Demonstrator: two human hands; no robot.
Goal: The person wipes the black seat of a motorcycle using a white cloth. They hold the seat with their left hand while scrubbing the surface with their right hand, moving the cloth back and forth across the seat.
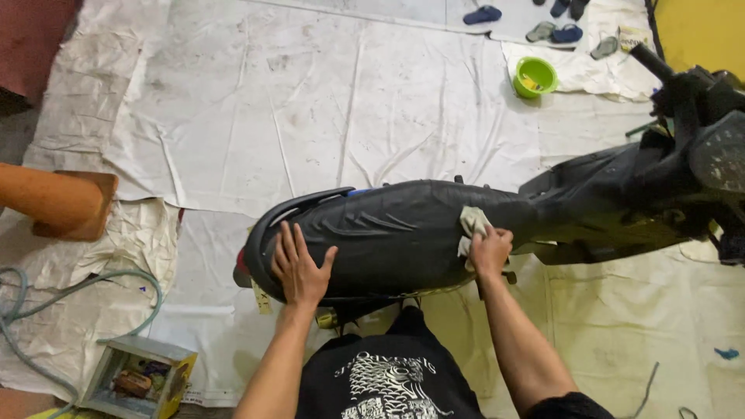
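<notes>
Standing right by this: left hand (299, 268) is spread flat and open on the back end of the black scooter seat (388, 233), holding nothing, just bracing. Right hand (489, 252) is clenched around a pale rag (472, 223), pressed onto the seat near its front. Scooter (621, 194) sits on white sheets (349, 101) over the floor. My worry: leaning hard could rock the bike sideways, and that hose (46, 299) looks like a trip hazard

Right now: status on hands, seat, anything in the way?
Left hand flat on the seat's rear. Right hand presses a rag on its front. Seat otherwise bare; hose and box lie off to the left.
</notes>
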